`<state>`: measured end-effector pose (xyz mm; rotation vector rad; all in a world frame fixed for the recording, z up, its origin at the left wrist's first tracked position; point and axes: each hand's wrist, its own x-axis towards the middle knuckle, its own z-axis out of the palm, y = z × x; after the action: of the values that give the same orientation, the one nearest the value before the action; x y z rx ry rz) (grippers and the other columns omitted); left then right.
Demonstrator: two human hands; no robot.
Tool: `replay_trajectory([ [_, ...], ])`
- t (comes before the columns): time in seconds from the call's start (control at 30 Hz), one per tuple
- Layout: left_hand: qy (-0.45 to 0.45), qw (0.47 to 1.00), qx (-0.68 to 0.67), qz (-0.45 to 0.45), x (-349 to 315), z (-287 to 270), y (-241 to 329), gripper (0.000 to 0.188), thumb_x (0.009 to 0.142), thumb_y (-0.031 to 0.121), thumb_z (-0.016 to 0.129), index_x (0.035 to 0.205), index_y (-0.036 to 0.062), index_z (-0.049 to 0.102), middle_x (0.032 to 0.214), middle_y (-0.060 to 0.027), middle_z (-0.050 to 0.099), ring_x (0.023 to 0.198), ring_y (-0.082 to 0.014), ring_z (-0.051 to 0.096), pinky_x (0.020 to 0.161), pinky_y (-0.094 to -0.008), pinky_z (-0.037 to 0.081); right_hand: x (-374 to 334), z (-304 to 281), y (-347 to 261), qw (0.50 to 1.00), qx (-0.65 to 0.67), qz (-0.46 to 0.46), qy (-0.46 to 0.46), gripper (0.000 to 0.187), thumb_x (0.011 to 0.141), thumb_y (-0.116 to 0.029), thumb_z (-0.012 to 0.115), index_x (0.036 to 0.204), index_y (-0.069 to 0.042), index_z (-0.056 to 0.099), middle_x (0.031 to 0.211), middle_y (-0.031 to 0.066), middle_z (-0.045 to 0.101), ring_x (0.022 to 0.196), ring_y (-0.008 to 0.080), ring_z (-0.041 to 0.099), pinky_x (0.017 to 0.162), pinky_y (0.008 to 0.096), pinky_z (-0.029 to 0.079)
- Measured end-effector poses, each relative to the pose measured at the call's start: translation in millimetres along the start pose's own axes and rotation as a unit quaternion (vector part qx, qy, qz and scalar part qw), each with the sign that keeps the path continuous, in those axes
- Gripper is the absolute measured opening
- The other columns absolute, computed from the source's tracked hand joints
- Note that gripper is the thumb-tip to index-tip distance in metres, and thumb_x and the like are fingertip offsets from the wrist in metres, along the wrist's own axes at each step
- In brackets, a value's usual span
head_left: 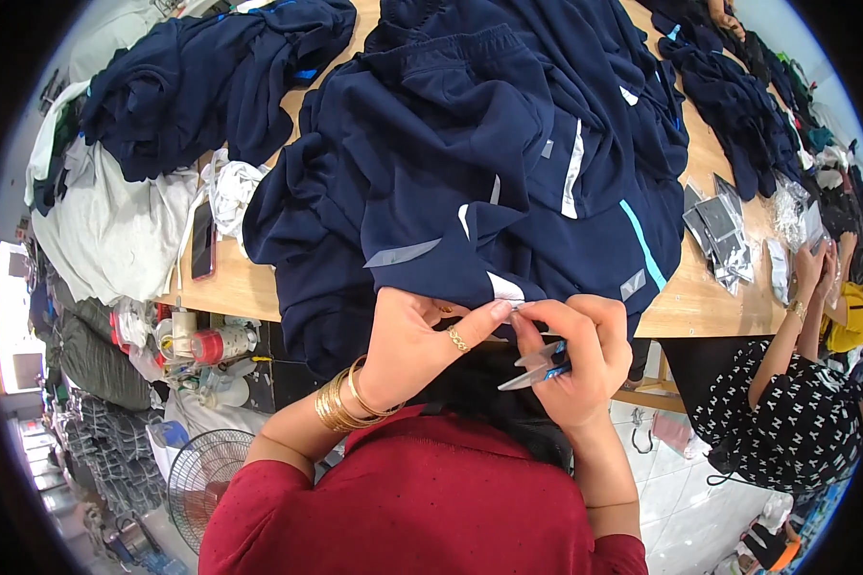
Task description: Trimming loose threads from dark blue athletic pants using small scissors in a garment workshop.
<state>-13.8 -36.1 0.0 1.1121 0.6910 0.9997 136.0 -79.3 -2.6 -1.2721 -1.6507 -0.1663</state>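
Observation:
A pair of navy elastic-waist shorts (431, 182) lies over a pile of similar navy garments (604, 125) on the table. My left hand (417, 335) pinches its near edge beside a white insert (505, 287), thumb pressed on the cloth. Close against it, my right hand (585, 359) has thumb and forefinger together at the same edge; whatever fine bit lies between them is too small to make out. Small thread snips (537, 366) with blue on the handle are tucked in the right palm, blades pointing left.
More navy clothes (221, 86) lie at the far left, near white cloth (115, 220) and a phone (203, 240). Flat plastic packets (719, 235) are on the right. Another person's hands (815, 268) work there. A fan (206, 479) stands at lower left.

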Motion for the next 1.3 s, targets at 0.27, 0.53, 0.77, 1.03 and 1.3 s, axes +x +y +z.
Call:
replay_trajectory([
  [0.27,-0.012,0.998,0.043,0.040,2,-2,0,0.014,0.077,-0.002,0.062,0.090,-0.0060,0.059,0.087,-0.0102,0.063,0.078,-0.0142,0.061,0.072,-0.0250,0.049,8,-8,-4,0.977,0.119,0.131,-0.119,0.018,0.060,0.002,0.068,0.071,-0.005,0.056,0.071,0.0045,0.048,0.056,0.0122,0.048,0.045,0.0213,0.036],
  [0.53,0.006,0.999,-0.041,-0.001,1,-2,2,0.017,0.076,-0.003,0.063,0.093,-0.0062,0.058,0.089,-0.0109,0.062,0.080,-0.0139,0.061,0.072,-0.0240,0.049,4,-10,-4,0.990,0.087,0.093,-0.066,0.027,0.052,0.000,0.071,0.075,-0.009,0.061,0.071,0.0019,0.049,0.053,0.0129,0.051,0.044,0.0231,0.038],
  [0.77,-0.024,0.997,0.063,0.049,-1,0,0,0.015,0.077,-0.002,0.063,0.091,-0.0060,0.059,0.089,-0.0101,0.062,0.079,-0.0135,0.060,0.072,-0.0243,0.049,5,-9,-3,0.998,-0.005,0.024,-0.059,0.030,0.050,0.003,0.067,0.078,-0.008,0.060,0.070,0.0021,0.048,0.053,0.0136,0.050,0.044,0.0239,0.039],
  [1.03,-0.012,0.999,0.031,0.018,-1,2,0,0.014,0.076,-0.002,0.064,0.089,-0.0049,0.059,0.085,-0.0088,0.062,0.078,-0.0131,0.061,0.071,-0.0242,0.049,6,-12,-1,0.983,0.087,0.118,-0.113,0.029,0.051,-0.002,0.068,0.077,-0.008,0.058,0.072,0.0033,0.048,0.055,0.0153,0.051,0.046,0.0246,0.039],
  [1.3,0.007,1.000,-0.015,0.007,1,4,2,0.015,0.076,-0.003,0.063,0.090,-0.0050,0.058,0.086,-0.0092,0.062,0.078,-0.0134,0.060,0.071,-0.0247,0.049,0,-27,-1,0.953,0.198,0.148,-0.178,0.019,0.057,-0.004,0.069,0.072,-0.006,0.058,0.068,0.0041,0.049,0.056,0.0135,0.049,0.048,0.0229,0.036],
])
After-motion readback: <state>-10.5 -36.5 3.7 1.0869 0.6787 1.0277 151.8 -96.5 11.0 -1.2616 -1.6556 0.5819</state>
